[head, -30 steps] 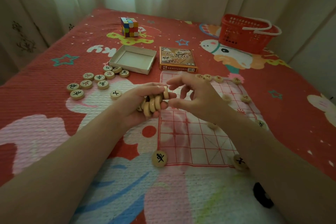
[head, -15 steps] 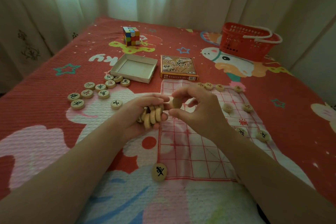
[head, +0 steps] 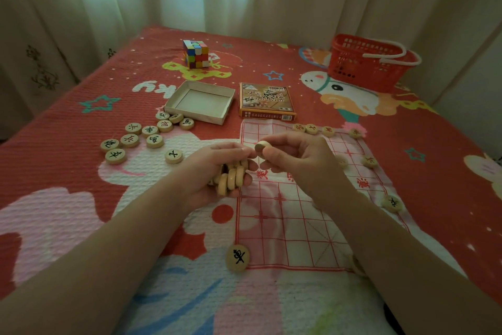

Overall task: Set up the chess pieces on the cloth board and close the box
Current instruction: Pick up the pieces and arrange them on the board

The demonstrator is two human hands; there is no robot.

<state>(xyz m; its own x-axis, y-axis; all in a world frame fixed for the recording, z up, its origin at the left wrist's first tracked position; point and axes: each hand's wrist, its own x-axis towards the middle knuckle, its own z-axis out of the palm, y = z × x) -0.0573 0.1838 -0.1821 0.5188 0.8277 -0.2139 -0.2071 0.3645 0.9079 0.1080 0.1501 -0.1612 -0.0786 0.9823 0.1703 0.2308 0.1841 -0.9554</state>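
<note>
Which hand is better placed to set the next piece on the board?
Right hand: its fingers already pinch one piece above the board. The left hand is full, cradling a stack.

The right forearm [head: 380, 226] covers part of the cloth board [head: 285, 226] and most of a piece at its near right corner [head: 358, 266]. The held disc [head: 263, 147] shows no legible face. The stack in the left hand [head: 212, 171] shows edges only.

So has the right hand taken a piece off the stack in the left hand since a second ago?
Yes. The right hand now pinches one piece clear above the stack held in the left hand.
</note>
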